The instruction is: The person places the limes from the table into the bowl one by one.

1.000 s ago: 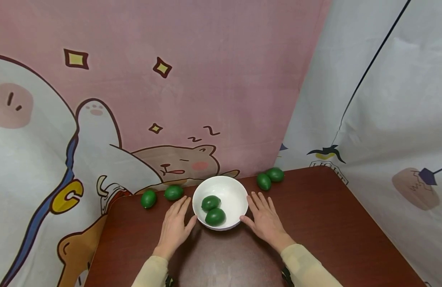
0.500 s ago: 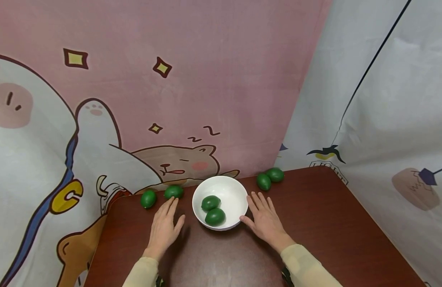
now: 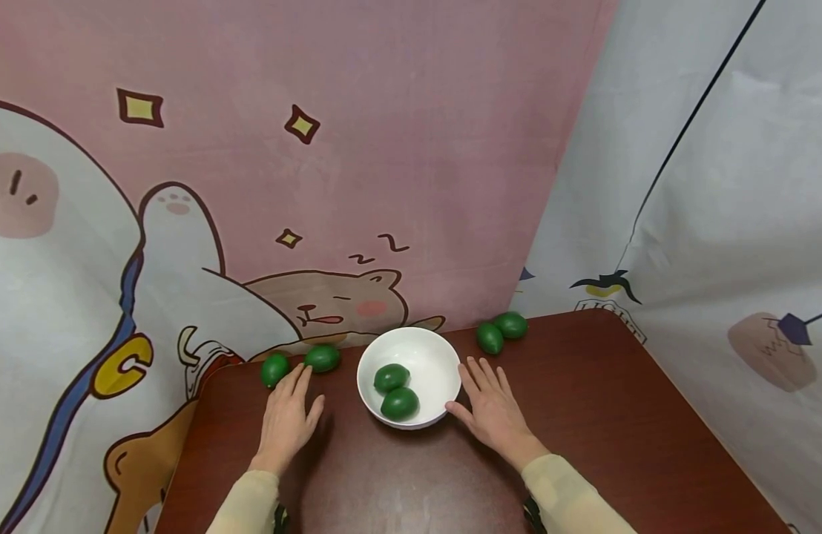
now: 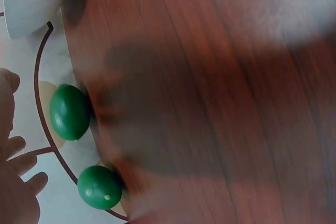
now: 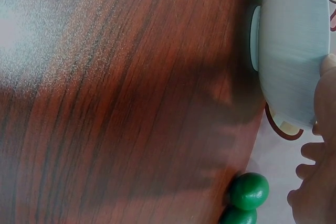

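Note:
A white bowl (image 3: 434, 371) with two green limes (image 3: 400, 403) inside stands near the table's back edge. My right hand (image 3: 494, 415) is at the bowl's right side, fingers straight, thumb and fingertips right at the rim; the right wrist view shows the hand (image 5: 320, 171) by the bowl's wall (image 5: 294, 45). To the left of the bowl, my left hand (image 3: 285, 423) hovers with fingers extended and nothing in it. Its fingertips point at two more limes, a left one (image 3: 274, 370) and a right one (image 3: 322, 358), which also appear in the left wrist view as limes (image 4: 70, 112) beyond the hand (image 4: 18, 187).
Two further limes (image 3: 490, 338) lie side by side at the back edge, right of the bowl. The dark wooden table (image 3: 411, 489) meets a printed cartoon cloth (image 3: 424, 148) behind it. A pale cloth (image 3: 718, 222) hangs on the right.
My left hand has left the bowl's left side and moved left to just in front of the two left limes. The right hand, bowl and limes have stayed put.

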Available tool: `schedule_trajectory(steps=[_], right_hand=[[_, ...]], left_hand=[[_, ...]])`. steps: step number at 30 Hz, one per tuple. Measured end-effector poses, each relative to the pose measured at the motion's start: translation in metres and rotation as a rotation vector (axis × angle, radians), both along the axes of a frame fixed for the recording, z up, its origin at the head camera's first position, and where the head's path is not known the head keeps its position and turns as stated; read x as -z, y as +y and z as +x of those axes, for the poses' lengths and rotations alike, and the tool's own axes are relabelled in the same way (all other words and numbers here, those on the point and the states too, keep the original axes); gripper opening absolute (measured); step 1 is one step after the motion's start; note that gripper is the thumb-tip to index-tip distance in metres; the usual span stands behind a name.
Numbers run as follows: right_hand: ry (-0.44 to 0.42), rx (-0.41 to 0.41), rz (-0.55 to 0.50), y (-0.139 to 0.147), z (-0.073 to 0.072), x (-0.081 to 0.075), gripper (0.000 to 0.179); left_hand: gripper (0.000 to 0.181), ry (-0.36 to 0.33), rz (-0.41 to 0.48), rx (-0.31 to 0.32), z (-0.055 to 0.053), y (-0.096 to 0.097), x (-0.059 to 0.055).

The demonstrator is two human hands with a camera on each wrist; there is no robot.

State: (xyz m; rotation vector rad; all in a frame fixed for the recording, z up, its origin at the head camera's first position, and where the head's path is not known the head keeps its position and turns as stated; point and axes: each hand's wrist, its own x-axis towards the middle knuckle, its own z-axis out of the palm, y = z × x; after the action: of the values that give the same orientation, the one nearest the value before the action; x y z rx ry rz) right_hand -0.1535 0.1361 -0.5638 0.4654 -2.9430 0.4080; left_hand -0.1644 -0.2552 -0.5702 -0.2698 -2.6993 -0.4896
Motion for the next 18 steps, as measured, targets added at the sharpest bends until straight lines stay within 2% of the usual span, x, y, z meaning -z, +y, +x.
schedule_trajectory(steps=[4, 12, 18], right_hand=[[-0.003, 0.001, -0.004, 0.0, 0.0, 0.0, 0.08], [-0.02, 0.01, 0.002, 0.0, 0.0, -0.001, 0.08], [-0.012, 0.009, 0.002, 0.0, 0.0, -0.002, 0.08]], left_hand=[[0.063, -0.016, -0.009, -0.013, -0.003, -0.006, -0.002], [0.064, -0.136, -0.023, -0.077, -0.014, -0.02, -0.004], [0.064, -0.162, -0.02, -0.12, -0.021, -0.03, -0.001]])
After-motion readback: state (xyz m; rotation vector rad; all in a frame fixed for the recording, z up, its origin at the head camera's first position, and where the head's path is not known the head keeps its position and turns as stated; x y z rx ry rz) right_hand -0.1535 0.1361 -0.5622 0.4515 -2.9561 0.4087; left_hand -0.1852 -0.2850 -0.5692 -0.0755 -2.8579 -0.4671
